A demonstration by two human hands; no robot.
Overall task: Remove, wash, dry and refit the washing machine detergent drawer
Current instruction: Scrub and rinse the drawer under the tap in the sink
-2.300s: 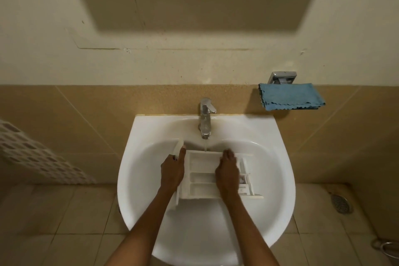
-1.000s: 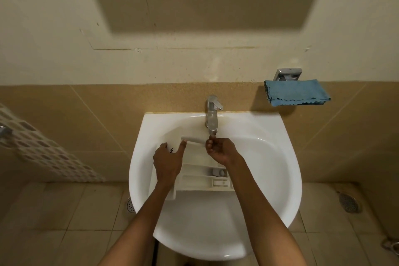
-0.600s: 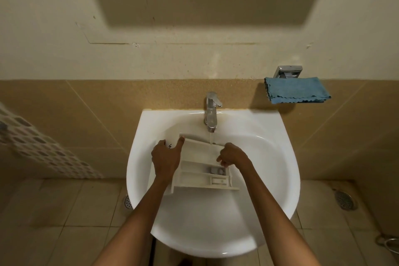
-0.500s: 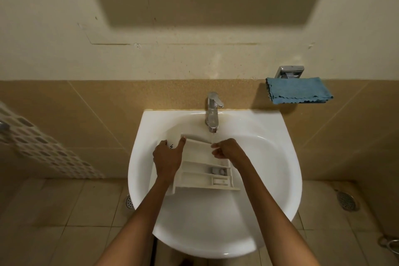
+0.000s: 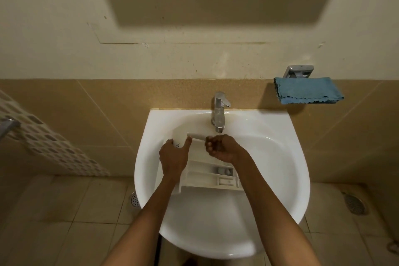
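Spanning left-to-right, the detergent drawer [image 5: 207, 176] lies tilted in the sink [image 5: 280, 179]. The left hand [image 5: 173, 157], nearer, has its grip clamped on the front-panel end. The right hand [image 5: 222, 149] curls beneath the tap [image 5: 219, 114], its grip unclear.

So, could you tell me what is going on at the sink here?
A person is washing a detergent drawer in the sink. The left hand grips its left end; the right hand, fingers curled, is under the tap at the drawer's far edge, though whether it holds the drawer is unclear. A blue cloth sits on the wall bracket.
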